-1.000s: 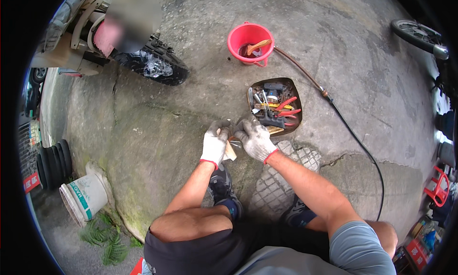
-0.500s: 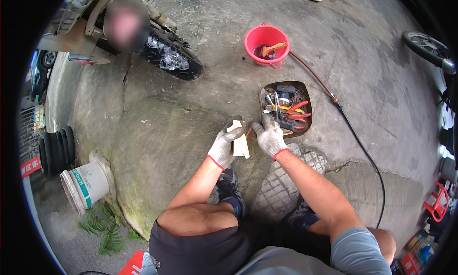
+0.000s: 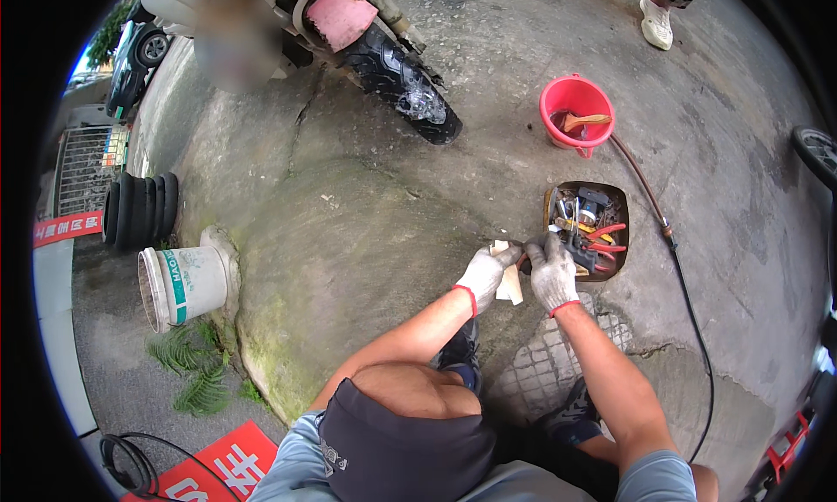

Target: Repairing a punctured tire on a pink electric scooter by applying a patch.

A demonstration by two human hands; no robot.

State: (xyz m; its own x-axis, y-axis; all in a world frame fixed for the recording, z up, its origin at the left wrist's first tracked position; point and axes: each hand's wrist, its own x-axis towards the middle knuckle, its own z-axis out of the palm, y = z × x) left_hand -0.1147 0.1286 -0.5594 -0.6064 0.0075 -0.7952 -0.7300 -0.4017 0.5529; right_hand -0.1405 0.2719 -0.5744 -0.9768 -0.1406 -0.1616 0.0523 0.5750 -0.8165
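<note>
Concrete ground (image 3: 349,240) outdoors, cracked | left hand (image 3: 485,275), right hand (image 3: 551,274) both gripping pale packet (image 3: 508,284) | tool tray (image 3: 588,229) beside

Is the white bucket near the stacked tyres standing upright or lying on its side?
On its side: the white bucket lies on the ground, its open mouth facing sideways.

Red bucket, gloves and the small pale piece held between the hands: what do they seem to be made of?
Red bucket: probably plastic, given its even bright colour and smooth moulded rim. The gloves on the left hand and right hand: knitted fabric, grey-white and matte, with red cuff edging. Pale piece: flat, cream and dull, perhaps paper, card or thin wood; too small to tell.
</note>
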